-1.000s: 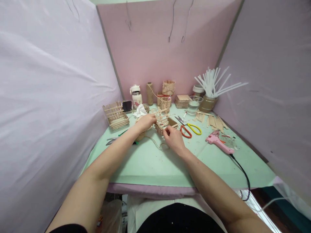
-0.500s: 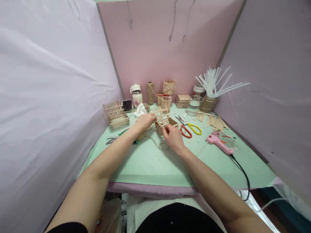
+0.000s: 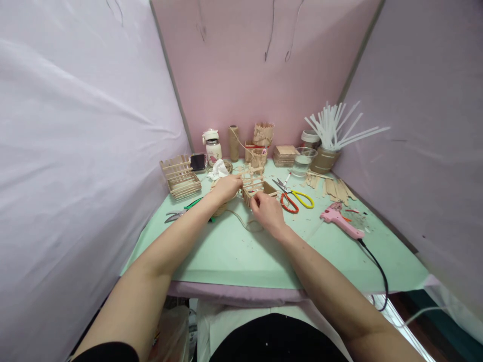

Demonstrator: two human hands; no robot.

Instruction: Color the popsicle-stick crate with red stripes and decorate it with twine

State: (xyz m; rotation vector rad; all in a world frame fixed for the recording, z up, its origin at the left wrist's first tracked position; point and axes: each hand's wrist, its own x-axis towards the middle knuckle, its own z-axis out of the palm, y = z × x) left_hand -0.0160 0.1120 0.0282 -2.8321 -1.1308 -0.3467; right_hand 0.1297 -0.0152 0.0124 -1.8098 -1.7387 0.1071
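Note:
A small open basket of craft sticks [image 3: 270, 188] stands at the middle of the table, with slatted sides and a brown inner wall. My left hand [image 3: 227, 188] is closed at its left rear corner, fingertips pinched together on the edge. At the front side my right hand [image 3: 268, 210] grips the rim between bent fingers and thumb. Its fingers partly hide the front slats. Thin twine [image 3: 241, 221] curls on the table below the basket, between my wrists. Scissors [image 3: 289, 193] with one red and one yellow handle lie open just right of the basket.
A pink glue gun [image 3: 341, 221] with a black cord lies at right. Loose craft sticks [image 3: 337, 190], a clear water bowl [image 3: 303, 162] and white glue sticks [image 3: 332, 128] are behind it. Green-handled pliers [image 3: 175, 216] and another stick basket [image 3: 181, 182] are at left.
My right hand has shifted very slightly left along the basket's front. Otherwise both hands keep their places, and the view has tilted a little.

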